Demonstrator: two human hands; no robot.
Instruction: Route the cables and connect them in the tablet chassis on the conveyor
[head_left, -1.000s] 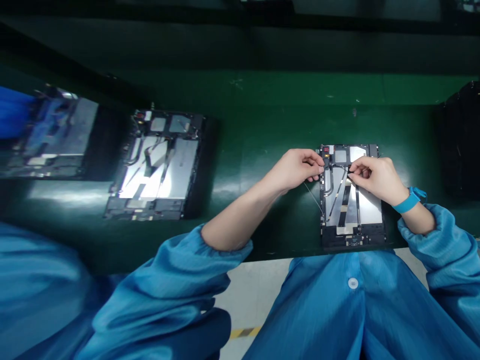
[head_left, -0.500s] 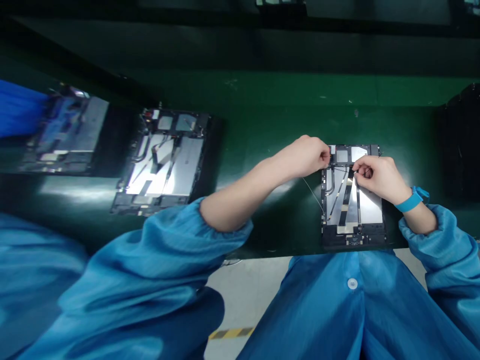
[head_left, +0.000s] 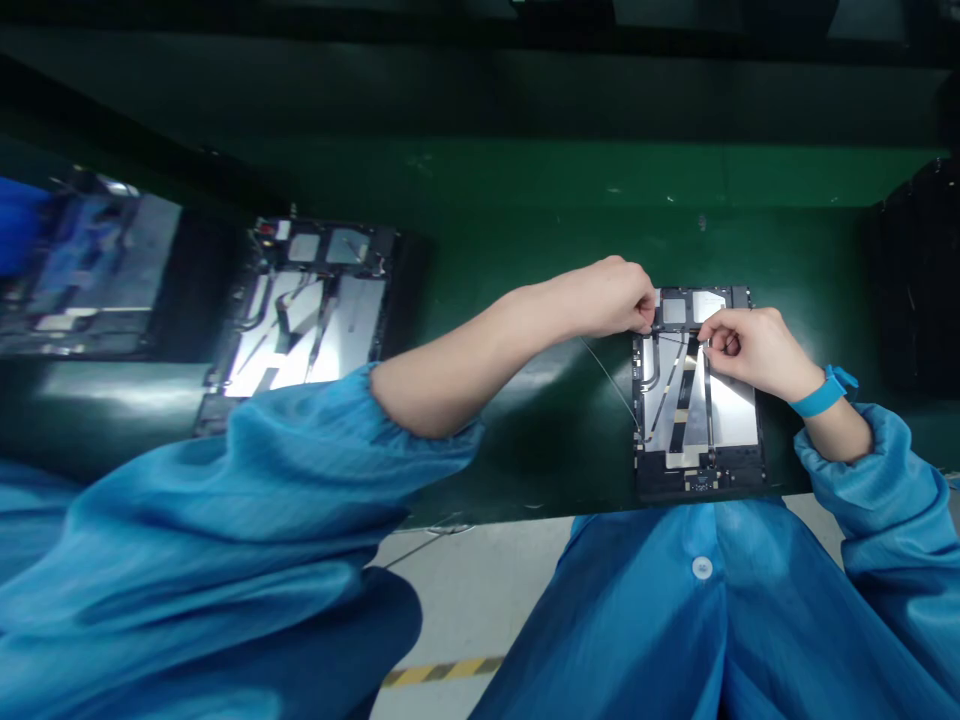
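Note:
An opened tablet (head_left: 733,400) lies on the green bench, its silver battery, dark ribbon cables and black frame exposed. My left hand (head_left: 619,297) is closed in a pinch over its upper left corner. A thin cable (head_left: 606,376) rises from the tablet's left side, loops outside the frame and passes beneath this hand. Between the two hands runs a fine dark line, seemingly the same cable. My right hand (head_left: 757,350) has thumb and forefinger pinched above the upper middle, near the ribbon cables; what its fingertips hold is too small to make out.
Another opened tablet (head_left: 356,310) lies to the left on the green bench (head_left: 495,250). Farther left is a third opened tablet (head_left: 139,260), blurred, beside a blue sleeve (head_left: 19,225). A dark stack (head_left: 919,280) stands at the right. A shelf edge crosses the back.
The view has shifted slightly, so the bench things sit farther left. Both hands keep their pinches over the tablet, with the right fingertips slightly farther left and closer to the ribbon cables.

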